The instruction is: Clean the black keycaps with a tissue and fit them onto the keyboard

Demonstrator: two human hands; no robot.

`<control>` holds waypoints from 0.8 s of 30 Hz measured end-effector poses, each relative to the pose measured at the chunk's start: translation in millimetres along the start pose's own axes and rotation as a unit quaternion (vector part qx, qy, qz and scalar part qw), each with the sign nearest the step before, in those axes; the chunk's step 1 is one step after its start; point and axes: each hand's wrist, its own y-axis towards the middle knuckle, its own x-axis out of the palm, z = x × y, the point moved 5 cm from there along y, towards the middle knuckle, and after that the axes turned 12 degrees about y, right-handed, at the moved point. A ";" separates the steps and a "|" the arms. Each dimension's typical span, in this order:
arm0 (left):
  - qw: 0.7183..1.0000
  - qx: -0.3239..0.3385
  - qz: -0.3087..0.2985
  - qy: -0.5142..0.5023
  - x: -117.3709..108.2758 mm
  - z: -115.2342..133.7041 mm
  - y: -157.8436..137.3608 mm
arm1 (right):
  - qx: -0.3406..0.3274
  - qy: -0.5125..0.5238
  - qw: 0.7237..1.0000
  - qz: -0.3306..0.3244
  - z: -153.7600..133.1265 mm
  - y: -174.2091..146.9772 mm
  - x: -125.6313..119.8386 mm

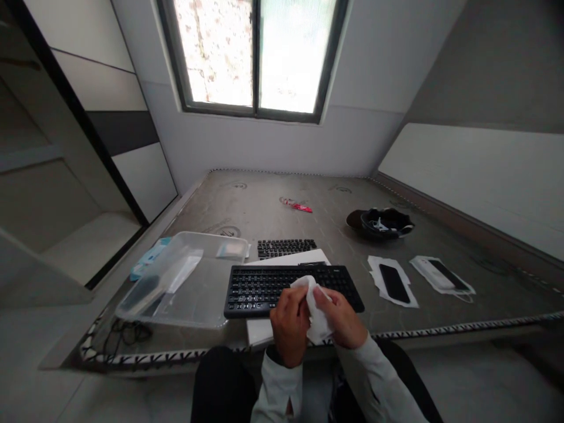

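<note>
A crumpled white tissue (pixel 318 317) is pinched between my two hands, above the front edge of a black keyboard (pixel 255 288). My left hand (pixel 289 323) closes on its left side, fingers bent. From the right, my right hand (pixel 346 320) grips it with the thumb on top. The keyboard lies across a white board or sheet (pixel 259 333), and my hands hide part of its right half. Behind it sits a second set of black keys (pixel 286 248), partly covered by the white sheet.
Left stands a clear plastic tray (pixel 198 322) holding white papers, with a blue packet (pixel 150 258) beside it and a black cable (pixel 127 333) in front. Right are a dark phone (pixel 393 283) on white tissue, another wrapped device (pixel 442 275) and a dark cap (pixel 383 224). A red item (pixel 302 207) lies farther back.
</note>
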 end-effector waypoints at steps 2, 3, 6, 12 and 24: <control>1.000 0.009 0.008 -0.014 -4.2 5.7 0.8 | 0.013 0.055 0.998 -0.014 -5.0 -6.7 7.0; 1.000 0.011 0.014 -0.025 -6.4 8.2 1.3 | 0.021 0.080 0.996 -0.022 -7.3 -9.8 11.0; 0.998 0.020 0.035 -0.057 -11.8 14.1 2.3 | 0.036 0.136 0.989 -0.036 -13.0 -17.5 20.0; 0.994 0.029 0.034 -0.099 -13.7 17.9 1.9 | 0.057 0.179 0.982 -0.024 -14.3 -24.6 20.4; 0.993 0.031 -0.048 -0.101 -5.5 20.3 -6.2 | 0.035 0.142 0.984 0.100 -26.5 -38.3 -4.8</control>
